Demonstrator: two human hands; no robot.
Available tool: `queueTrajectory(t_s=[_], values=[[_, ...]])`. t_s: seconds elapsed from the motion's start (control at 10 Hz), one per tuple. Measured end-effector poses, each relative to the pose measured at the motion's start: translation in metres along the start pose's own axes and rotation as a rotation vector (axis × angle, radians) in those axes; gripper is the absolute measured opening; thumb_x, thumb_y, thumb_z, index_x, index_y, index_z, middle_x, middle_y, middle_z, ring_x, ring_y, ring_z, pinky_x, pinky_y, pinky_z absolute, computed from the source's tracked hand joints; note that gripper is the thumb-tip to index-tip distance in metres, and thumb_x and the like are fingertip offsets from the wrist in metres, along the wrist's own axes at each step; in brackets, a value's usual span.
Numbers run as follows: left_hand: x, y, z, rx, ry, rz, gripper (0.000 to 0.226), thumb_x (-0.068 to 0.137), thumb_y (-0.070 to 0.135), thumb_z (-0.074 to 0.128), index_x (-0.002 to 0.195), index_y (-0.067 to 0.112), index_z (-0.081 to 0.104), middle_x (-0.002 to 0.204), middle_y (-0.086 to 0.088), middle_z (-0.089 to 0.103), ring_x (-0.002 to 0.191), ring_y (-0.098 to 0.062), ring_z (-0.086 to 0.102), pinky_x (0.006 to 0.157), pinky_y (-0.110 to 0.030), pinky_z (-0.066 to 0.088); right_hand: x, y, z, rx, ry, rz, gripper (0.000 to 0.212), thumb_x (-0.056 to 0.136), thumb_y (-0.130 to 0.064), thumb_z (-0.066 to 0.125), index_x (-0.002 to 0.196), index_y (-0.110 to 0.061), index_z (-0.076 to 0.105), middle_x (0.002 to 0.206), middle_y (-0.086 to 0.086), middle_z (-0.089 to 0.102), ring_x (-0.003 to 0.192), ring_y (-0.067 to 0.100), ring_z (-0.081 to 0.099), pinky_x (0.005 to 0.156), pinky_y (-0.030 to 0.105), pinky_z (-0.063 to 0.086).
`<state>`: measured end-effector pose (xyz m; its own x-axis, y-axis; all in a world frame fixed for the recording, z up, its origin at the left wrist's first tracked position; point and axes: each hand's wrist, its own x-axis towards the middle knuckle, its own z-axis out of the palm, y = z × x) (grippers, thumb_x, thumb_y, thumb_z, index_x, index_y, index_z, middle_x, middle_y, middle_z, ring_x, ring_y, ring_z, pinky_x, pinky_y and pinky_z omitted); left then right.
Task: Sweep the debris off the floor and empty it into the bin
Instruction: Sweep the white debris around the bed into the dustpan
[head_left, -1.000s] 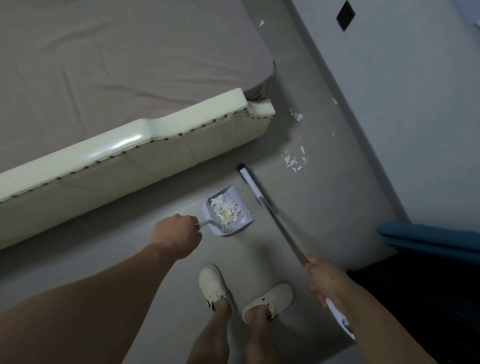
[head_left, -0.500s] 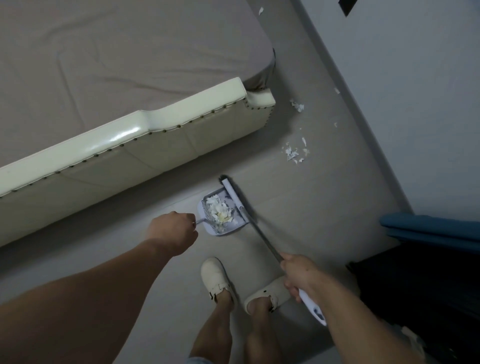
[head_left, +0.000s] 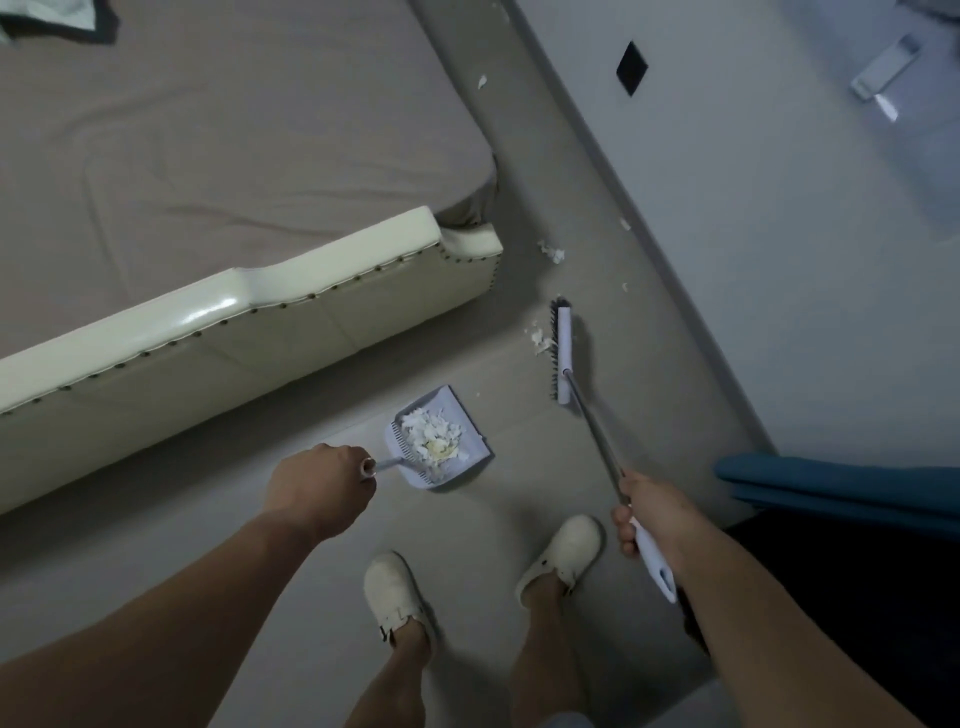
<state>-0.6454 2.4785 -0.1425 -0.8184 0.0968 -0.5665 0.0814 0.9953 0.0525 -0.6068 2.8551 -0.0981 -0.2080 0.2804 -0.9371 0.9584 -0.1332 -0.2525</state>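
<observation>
Bed (head_left: 218, 171): fills the upper left, brown sheet on top, cream studded footboard (head_left: 249, 306) along its near edge.
Left hand (head_left: 317, 493): fist curled tight round the dustpan's thin handle, near the footboard.
Dustpan (head_left: 441, 439): flat on the floor just right of the left hand, mouth facing up and right, a heap of white scraps (head_left: 434, 439) inside.
Feet: two pale clogs (head_left: 395, 597) on the floor below the pan.
Loose debris (head_left: 540, 340): small white pile touching the left side of the broom head; more bits (head_left: 551, 253) further up near the bed corner and along the wall.
Broom (head_left: 562, 353): head on the floor, well apart from the pan, shaft slanting down to the right.
Right hand (head_left: 654, 514): fingers wrapped round the shaft where it meets the white grip.
Blue cushion (head_left: 841, 488): at the right edge.
</observation>
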Motion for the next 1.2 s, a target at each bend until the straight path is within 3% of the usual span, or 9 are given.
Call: queueTrajectory(t_s=[0.1, 0.3, 0.4, 0.6, 0.8, 0.9, 1.0, 1.1, 1.2], values=[[0.015, 0.040, -0.016, -0.035, 0.021, -0.034, 0.024, 0.089, 0.042, 0.045, 0.093, 0.031, 0.066, 0.083, 0.006, 0.066, 0.076, -0.023, 0.064, 0.063, -0.030, 0.051, 0.018, -0.029, -0.025, -0.019, 0.007, -0.012, 0.023, 0.103, -0.022, 0.033, 0.088, -0.021, 0.050, 0.055, 0.007, 0.041, 0.040, 0.017, 0.034, 0.042, 0.021, 0.032], [0.057, 0.134, -0.051, -0.060, 0.049, -0.094, 0.023, 0.090, 0.038, 0.050, 0.093, 0.027, 0.070, 0.086, 0.003, 0.068, 0.076, -0.026, 0.062, 0.062, -0.029, 0.043, 0.064, -0.089, -0.101, -0.154, 0.038, -0.035, 0.022, 0.099, -0.020, 0.028, 0.089, -0.017, 0.048, 0.056, 0.005, 0.040, 0.044, 0.017, 0.031, 0.045, 0.021, 0.027], [0.074, 0.169, -0.067, -0.058, 0.075, -0.134, 0.024, 0.088, 0.039, 0.050, 0.090, 0.028, 0.071, 0.079, 0.003, 0.066, 0.074, -0.026, 0.062, 0.061, -0.029, 0.042, 0.084, -0.121, -0.143, -0.303, 0.060, -0.109, 0.028, 0.097, -0.017, 0.027, 0.112, -0.023, 0.050, 0.059, 0.006, 0.044, 0.044, 0.016, 0.033, 0.044, 0.020, 0.027], [0.088, 0.204, -0.076, -0.066, 0.069, -0.223, 0.023, 0.087, 0.039, 0.050, 0.085, 0.028, 0.070, 0.068, 0.007, 0.057, 0.066, -0.023, 0.056, 0.057, -0.028, 0.038, 0.107, -0.189, -0.188, -0.603, 0.052, -0.181, 0.023, 0.093, -0.002, 0.030, 0.095, -0.013, 0.050, 0.067, 0.014, 0.048, 0.046, 0.018, 0.037, 0.047, 0.023, 0.030], [0.091, 0.214, -0.060, -0.101, 0.059, -0.261, 0.030, 0.083, 0.044, 0.044, 0.091, 0.031, 0.070, 0.086, 0.004, 0.069, 0.077, -0.025, 0.063, 0.063, -0.029, 0.047, 0.125, -0.211, -0.145, -0.726, -0.012, -0.175, 0.031, 0.094, -0.002, 0.045, 0.068, -0.018, 0.038, 0.069, 0.003, 0.045, 0.056, 0.013, 0.045, 0.050, 0.022, 0.041], [0.085, 0.214, -0.052, -0.100, 0.049, -0.281, 0.032, 0.083, 0.045, 0.042, 0.091, 0.033, 0.070, 0.083, 0.005, 0.067, 0.075, -0.025, 0.063, 0.062, -0.030, 0.046, 0.112, -0.203, -0.122, -0.919, -0.084, -0.252, 0.014, 0.094, -0.005, 0.045, 0.083, -0.011, 0.049, 0.068, 0.003, 0.047, 0.055, 0.014, 0.047, 0.049, 0.023, 0.041], [0.073, 0.204, -0.051, -0.114, 0.027, -0.303, 0.028, 0.087, 0.046, 0.045, 0.094, 0.036, 0.070, 0.082, 0.007, 0.067, 0.075, -0.022, 0.063, 0.063, -0.029, 0.048, 0.097, -0.203, -0.124, -1.050, -0.118, -0.196, 0.025, 0.091, 0.001, 0.039, 0.103, 0.000, 0.062, 0.062, 0.010, 0.051, 0.049, 0.020, 0.047, 0.043, 0.023, 0.039], [0.061, 0.186, -0.053, -0.105, 0.015, -0.314, 0.026, 0.091, 0.045, 0.046, 0.092, 0.036, 0.070, 0.077, 0.008, 0.065, 0.070, -0.018, 0.060, 0.059, -0.028, 0.046, 0.083, -0.202, -0.135, -1.107, -0.122, -0.258, 0.027, 0.086, 0.004, 0.038, 0.096, -0.001, 0.063, 0.058, 0.015, 0.052, 0.042, 0.021, 0.047, 0.039, 0.019, 0.036], [0.048, 0.163, -0.051, -0.088, 0.025, -0.344, 0.030, 0.090, 0.047, 0.044, 0.093, 0.036, 0.071, 0.078, 0.009, 0.066, 0.072, -0.018, 0.062, 0.061, -0.028, 0.049, 0.075, -0.211, -0.117, -1.205, -0.053, -0.263, 0.019, 0.086, 0.003, 0.046, 0.094, -0.002, 0.063, 0.086, 0.023, 0.068, 0.065, 0.029, 0.060, 0.055, 0.025, 0.043]])
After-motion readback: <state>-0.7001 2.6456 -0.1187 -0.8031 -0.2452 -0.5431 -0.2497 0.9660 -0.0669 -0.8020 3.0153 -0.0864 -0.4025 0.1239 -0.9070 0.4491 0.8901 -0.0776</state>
